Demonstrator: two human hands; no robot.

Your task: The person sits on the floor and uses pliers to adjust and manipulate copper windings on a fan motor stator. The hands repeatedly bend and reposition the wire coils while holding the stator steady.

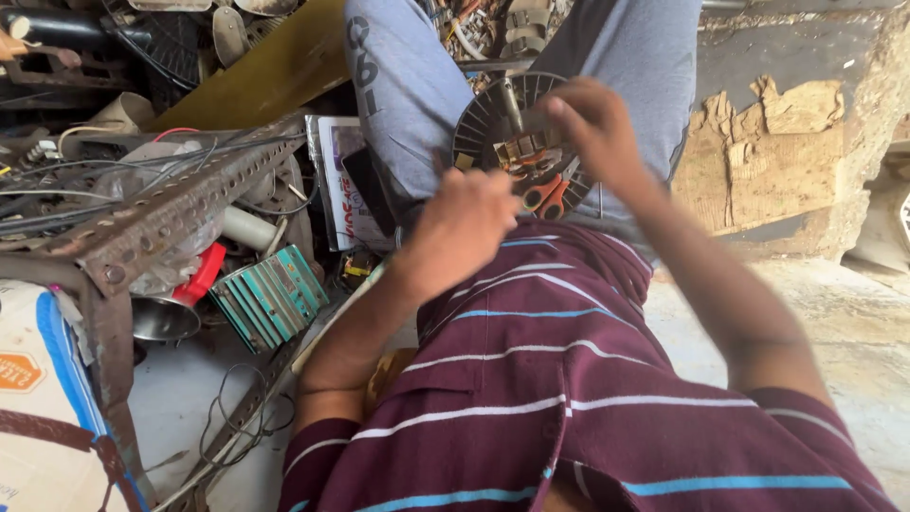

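Looking down from my head camera, the round dark metal motor stator with copper windings (pixel 517 142) rests on my lap between both hands. My right hand (pixel 592 118) pinches its far rim; my left hand (pixel 464 223) is curled, grip unclear. It looks heavy and stiff; I'd hold the rim, sparing the windings.

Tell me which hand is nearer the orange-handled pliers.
Right. The right hand rests on the round motor stator just above the orange-handled pliers, fingers at the windings. The left hand sits lower left of them, slightly farther off.
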